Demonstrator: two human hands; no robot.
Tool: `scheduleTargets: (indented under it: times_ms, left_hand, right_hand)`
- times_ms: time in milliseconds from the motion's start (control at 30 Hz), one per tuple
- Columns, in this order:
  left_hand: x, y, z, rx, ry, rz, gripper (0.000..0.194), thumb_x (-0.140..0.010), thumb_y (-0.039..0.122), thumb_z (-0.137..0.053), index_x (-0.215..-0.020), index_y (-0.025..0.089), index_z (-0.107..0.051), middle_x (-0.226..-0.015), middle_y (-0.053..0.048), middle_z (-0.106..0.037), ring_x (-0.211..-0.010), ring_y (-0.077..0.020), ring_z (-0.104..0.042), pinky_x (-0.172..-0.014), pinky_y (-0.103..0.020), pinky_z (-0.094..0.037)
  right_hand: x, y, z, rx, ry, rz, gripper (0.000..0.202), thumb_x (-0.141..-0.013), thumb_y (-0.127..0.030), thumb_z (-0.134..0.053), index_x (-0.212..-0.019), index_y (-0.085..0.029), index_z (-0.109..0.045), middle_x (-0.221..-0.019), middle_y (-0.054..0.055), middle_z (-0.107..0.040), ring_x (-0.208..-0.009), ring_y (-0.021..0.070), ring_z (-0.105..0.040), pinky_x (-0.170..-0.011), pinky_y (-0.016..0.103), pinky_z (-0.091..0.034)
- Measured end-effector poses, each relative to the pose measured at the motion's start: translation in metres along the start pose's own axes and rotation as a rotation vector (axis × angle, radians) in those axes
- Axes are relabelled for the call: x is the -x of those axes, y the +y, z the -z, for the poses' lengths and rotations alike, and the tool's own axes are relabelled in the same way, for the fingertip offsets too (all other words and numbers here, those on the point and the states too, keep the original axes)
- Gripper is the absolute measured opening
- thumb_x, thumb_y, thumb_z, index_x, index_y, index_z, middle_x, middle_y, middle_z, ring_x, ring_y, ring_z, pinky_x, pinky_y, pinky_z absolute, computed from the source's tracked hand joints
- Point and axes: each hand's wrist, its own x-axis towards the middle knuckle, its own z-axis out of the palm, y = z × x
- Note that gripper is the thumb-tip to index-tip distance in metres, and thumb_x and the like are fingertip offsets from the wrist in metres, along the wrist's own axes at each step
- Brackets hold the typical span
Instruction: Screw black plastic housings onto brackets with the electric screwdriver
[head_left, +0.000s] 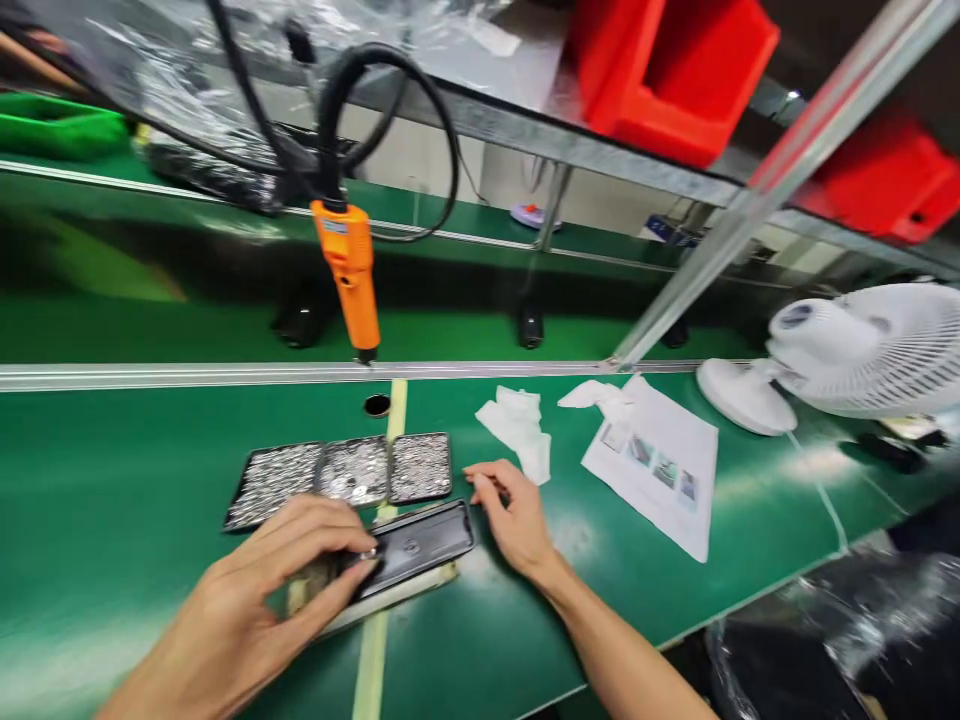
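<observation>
My left hand [277, 585] reaches over the left half of a long dark plastic casing [431, 540], thumb and fingers pinched on a small shiny metal piece [369, 553]. The casing lies slightly tilted on a pale block-like holder [420, 585]; its left end is hidden by that hand. Just right of the casing, my right hand [514, 515] rests low over the bench with thumb and fingertips drawn together. Whatever they hold, if anything, is too small to tell. Behind the casing sit three shallow black trays of small metal parts, the rightmost tray [421, 467] closest to my right fingertips.
An orange electric screwdriver [351, 275] hangs from a black coiled cable above the trays. Crumpled white paper [521, 430] and a printed sheet [660, 465] lie to the right. A white fan [862, 345] stands far right. Red bins [675, 80] sit on the shelf overhead.
</observation>
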Motion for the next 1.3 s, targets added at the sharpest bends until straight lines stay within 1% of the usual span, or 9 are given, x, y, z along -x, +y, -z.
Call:
scheduleTargets:
  times_ms: [67,200,433,600,800,1000,1100,1200,1300]
  left_hand:
    - [-0.001,0.002,0.003,-0.025,-0.045,0.001,0.009,-0.097,0.024,-0.066,-0.105,0.026,-0.068,-0.115,-0.004,-0.064,-0.112,-0.0221,-0.059,-0.092,-0.033,-0.051]
    - [-0.010,0.007,-0.003,-0.049,-0.095,0.030,0.013,-0.100,0.021,-0.059,-0.104,0.027,-0.069,-0.126,-0.005,-0.061,-0.127,-0.0262,-0.049,-0.101,-0.041,-0.047]
    - [-0.018,0.004,-0.003,-0.092,-0.250,0.037,0.019,-0.103,0.025,-0.054,-0.101,0.030,-0.072,-0.130,-0.004,-0.060,-0.134,-0.0293,-0.045,-0.104,-0.045,-0.049]
    - [-0.005,0.002,0.008,-0.153,-0.209,0.001,0.024,-0.105,0.026,-0.052,-0.118,0.032,-0.072,-0.142,-0.004,-0.057,-0.139,-0.0298,-0.046,-0.107,-0.044,-0.052]
    - [0.011,0.001,0.008,-0.204,-0.259,-0.083,0.038,-0.106,0.043,-0.052,-0.142,0.038,-0.061,-0.161,-0.004,-0.044,-0.152,-0.0382,-0.029,-0.113,-0.061,-0.047]
    - [0.004,0.001,0.001,-0.184,-0.301,-0.081,0.041,-0.105,0.047,-0.050,-0.144,0.038,-0.059,-0.166,-0.003,-0.035,-0.155,-0.0400,-0.022,-0.114,-0.065,-0.044]
    - [0.001,0.002,-0.003,-0.161,-0.302,-0.102,0.041,-0.105,0.046,-0.051,-0.144,0.038,-0.058,-0.167,-0.003,-0.034,-0.155,-0.0391,-0.022,-0.114,-0.065,-0.044]
    - [-0.002,0.003,0.001,-0.133,-0.296,-0.093,0.041,-0.105,0.047,-0.051,-0.145,0.041,-0.057,-0.164,-0.001,-0.040,-0.153,-0.0374,-0.029,-0.113,-0.061,-0.046]
    - [-0.009,-0.001,0.017,-0.078,-0.104,0.011,0.035,-0.108,0.045,-0.044,-0.139,0.040,-0.061,-0.152,0.000,-0.054,-0.145,-0.0321,-0.042,-0.114,-0.057,-0.044]
  right_hand:
    - [0.000,-0.001,0.001,-0.010,-0.015,0.000,0.023,-0.101,-0.036,-0.056,-0.108,-0.024,-0.075,-0.099,0.003,-0.069,-0.075,0.0117,-0.067,-0.071,0.025,-0.051]
    - [0.003,-0.006,0.001,0.007,-0.021,0.003,0.025,-0.102,-0.037,-0.055,-0.108,-0.023,-0.075,-0.100,0.004,-0.069,-0.076,0.0122,-0.067,-0.069,0.025,-0.052]
    - [0.002,-0.006,0.001,0.041,-0.022,0.010,0.027,-0.103,-0.038,-0.053,-0.107,-0.022,-0.074,-0.100,0.006,-0.070,-0.076,0.0130,-0.067,-0.067,0.025,-0.053]
    - [0.002,-0.008,0.002,0.048,-0.035,0.012,0.027,-0.103,-0.038,-0.053,-0.108,-0.023,-0.074,-0.099,0.006,-0.070,-0.076,0.0135,-0.067,-0.068,0.026,-0.053]
    - [0.002,-0.011,0.003,0.063,-0.044,0.005,0.027,-0.103,-0.038,-0.053,-0.108,-0.024,-0.075,-0.097,0.005,-0.070,-0.075,0.0135,-0.067,-0.071,0.027,-0.053]
    - [0.002,-0.011,0.003,0.080,-0.043,0.010,0.028,-0.103,-0.039,-0.053,-0.107,-0.023,-0.075,-0.096,0.005,-0.071,-0.073,0.0136,-0.067,-0.070,0.028,-0.054]
    - [0.002,-0.010,0.003,0.080,-0.040,0.012,0.028,-0.103,-0.039,-0.052,-0.107,-0.023,-0.074,-0.096,0.005,-0.072,-0.074,0.0140,-0.067,-0.071,0.028,-0.054]
    - [0.002,-0.010,0.002,0.077,-0.041,0.007,0.027,-0.103,-0.039,-0.053,-0.107,-0.023,-0.075,-0.097,0.005,-0.072,-0.077,0.0146,-0.068,-0.072,0.028,-0.054]
    - [0.002,-0.009,0.002,0.072,-0.038,-0.002,0.027,-0.102,-0.040,-0.054,-0.107,-0.023,-0.075,-0.095,0.005,-0.071,-0.077,0.0149,-0.068,-0.072,0.028,-0.053]
